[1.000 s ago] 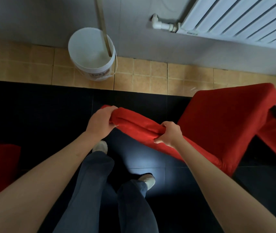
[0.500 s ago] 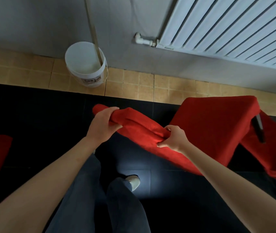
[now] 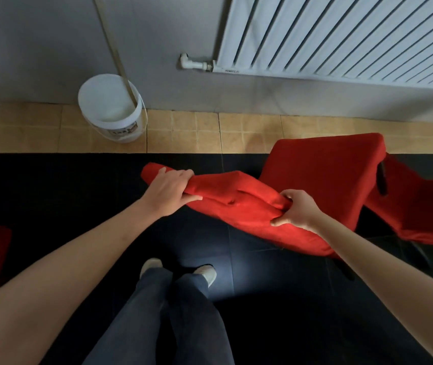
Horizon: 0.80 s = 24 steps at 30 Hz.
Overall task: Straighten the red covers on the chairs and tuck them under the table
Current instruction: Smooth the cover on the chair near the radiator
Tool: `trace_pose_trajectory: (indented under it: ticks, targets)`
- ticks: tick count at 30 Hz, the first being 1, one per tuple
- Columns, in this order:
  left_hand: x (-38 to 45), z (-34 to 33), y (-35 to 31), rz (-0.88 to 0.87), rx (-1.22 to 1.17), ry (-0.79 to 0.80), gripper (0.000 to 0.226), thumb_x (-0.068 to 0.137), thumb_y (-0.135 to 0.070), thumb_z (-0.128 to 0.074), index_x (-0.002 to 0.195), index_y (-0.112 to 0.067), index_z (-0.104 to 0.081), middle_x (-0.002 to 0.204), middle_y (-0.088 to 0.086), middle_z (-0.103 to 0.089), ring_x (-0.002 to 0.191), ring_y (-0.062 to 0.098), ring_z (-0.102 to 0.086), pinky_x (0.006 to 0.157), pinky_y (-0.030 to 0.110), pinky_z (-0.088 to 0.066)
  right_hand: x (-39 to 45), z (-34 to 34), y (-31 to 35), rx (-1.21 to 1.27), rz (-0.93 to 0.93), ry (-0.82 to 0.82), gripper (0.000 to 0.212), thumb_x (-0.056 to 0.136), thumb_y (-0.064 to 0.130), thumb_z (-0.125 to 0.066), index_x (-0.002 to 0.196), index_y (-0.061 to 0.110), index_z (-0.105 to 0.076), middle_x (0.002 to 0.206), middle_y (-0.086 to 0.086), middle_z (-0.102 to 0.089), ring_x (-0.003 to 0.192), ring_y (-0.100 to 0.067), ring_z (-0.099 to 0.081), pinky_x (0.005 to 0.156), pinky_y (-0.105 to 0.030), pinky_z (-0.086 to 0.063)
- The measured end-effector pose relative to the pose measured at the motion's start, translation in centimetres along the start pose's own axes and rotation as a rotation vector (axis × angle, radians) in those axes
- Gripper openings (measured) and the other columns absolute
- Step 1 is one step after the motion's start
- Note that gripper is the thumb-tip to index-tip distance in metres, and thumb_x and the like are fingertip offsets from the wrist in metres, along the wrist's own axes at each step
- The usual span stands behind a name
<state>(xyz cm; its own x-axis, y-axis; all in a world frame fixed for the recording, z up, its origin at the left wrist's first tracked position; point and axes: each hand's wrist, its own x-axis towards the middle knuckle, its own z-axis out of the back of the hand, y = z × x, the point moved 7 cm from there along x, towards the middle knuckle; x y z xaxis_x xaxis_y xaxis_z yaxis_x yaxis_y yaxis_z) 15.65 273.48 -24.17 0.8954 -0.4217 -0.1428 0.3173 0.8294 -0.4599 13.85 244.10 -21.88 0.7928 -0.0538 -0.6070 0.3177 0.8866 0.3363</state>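
While gripped (2-handed): red cover (image 3: 249,209) bunched.

Between the left hand (image 3: 169,192) and right hand (image 3: 295,210): red cover (image 3: 239,206), soft matt cloth with a fine nap, bunched into folds. Beyond the right grip: the same matt red cloth stretched smooth over the chair (image 3: 323,177). Below both grips: dark floor tiles (image 3: 276,299), glossy, catching a pale sheen. Past the left grip: white bucket (image 3: 111,111), smooth plastic; beige tiles (image 3: 197,133), dull, lightly textured. Far above the right grip: white radiator (image 3: 341,35), smooth painted metal.
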Motion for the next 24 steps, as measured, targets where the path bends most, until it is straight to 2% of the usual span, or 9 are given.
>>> trace_pose_trajectory:
  ticks: [3,6,9,13,15,19,24]
  targets:
    - [1.6,2.2,-2.5,-0.105,0.059,-0.044,0.052,0.085,-0.054,-0.060,0.105,-0.007,-0.056,0.093,0.005,-0.065,0.086,0.026,-0.063,0.094,0.046,-0.042,-0.8,2.0,-0.9,0.050,-0.040,-0.049,0.046,0.045,0.011,-0.096,0.078,0.016,-0.064,0.075,0.001,-0.064,0.076,-0.018,-0.060,0.067,-0.030,-0.045]
    - [3.6,5.1,-4.8,-0.176,0.080,-0.112,0.053,0.084,-0.056,-0.059,0.100,-0.006,-0.057,0.083,0.003,-0.061,0.076,0.026,-0.062,0.088,0.043,-0.045,-1.6,4.2,-1.8,0.141,-0.064,-0.133,0.047,0.043,0.008,-0.096,0.079,0.012,-0.067,0.080,-0.002,-0.068,0.080,-0.020,-0.062,0.076,-0.035,-0.048]
    - [4.9,6.7,-6.3,-0.220,0.105,-0.130,0.053,0.082,-0.057,-0.060,0.098,-0.006,-0.058,0.083,0.006,-0.064,0.074,0.027,-0.063,0.085,0.044,-0.047,-2.5,5.2,-1.9,0.184,-0.078,-0.153,0.053,0.044,0.008,-0.096,0.087,0.015,-0.066,0.089,-0.001,-0.067,0.089,-0.021,-0.062,0.082,-0.034,-0.048]
    - [5.2,6.9,-7.0,-0.223,0.136,-0.136,0.056,0.083,-0.059,-0.058,0.100,-0.005,-0.059,0.082,0.007,-0.065,0.075,0.026,-0.063,0.090,0.045,-0.047,-3.5,5.4,-1.7,0.187,-0.076,-0.166,0.065,0.047,0.011,-0.096,0.104,0.015,-0.064,0.099,0.000,-0.063,0.095,-0.019,-0.056,0.085,-0.033,-0.043]
    - [5.1,6.9,-7.4,-0.239,0.146,-0.126,0.057,0.083,-0.058,-0.058,0.101,-0.004,-0.059,0.082,0.007,-0.064,0.074,0.026,-0.063,0.086,0.043,-0.049,-4.1,5.6,-1.3,0.216,-0.046,-0.195,0.067,0.049,0.012,-0.095,0.108,0.017,-0.062,0.104,-0.001,-0.064,0.098,-0.019,-0.056,0.090,-0.035,-0.045]
    - [5.4,7.0,-8.3,-0.266,0.171,-0.064,0.060,0.084,-0.060,-0.056,0.105,-0.004,-0.057,0.084,0.007,-0.063,0.075,0.025,-0.063,0.066,0.035,-0.051,-5.1,6.4,-0.6,0.221,-0.017,-0.296,0.058,0.051,0.011,-0.094,0.101,0.016,-0.065,0.097,-0.001,-0.067,0.094,-0.021,-0.060,0.086,-0.035,-0.047]
    - [5.8,7.0,-9.9,-0.297,0.310,0.005,0.063,0.085,-0.067,-0.047,0.105,-0.008,-0.053,0.082,0.004,-0.061,0.071,0.021,-0.061,0.065,0.036,-0.054,-5.9,7.3,-1.6,0.216,-0.060,-0.293,0.052,0.050,0.009,-0.095,0.093,0.013,-0.066,0.092,-0.004,-0.069,0.092,-0.022,-0.062,0.087,-0.039,-0.050]
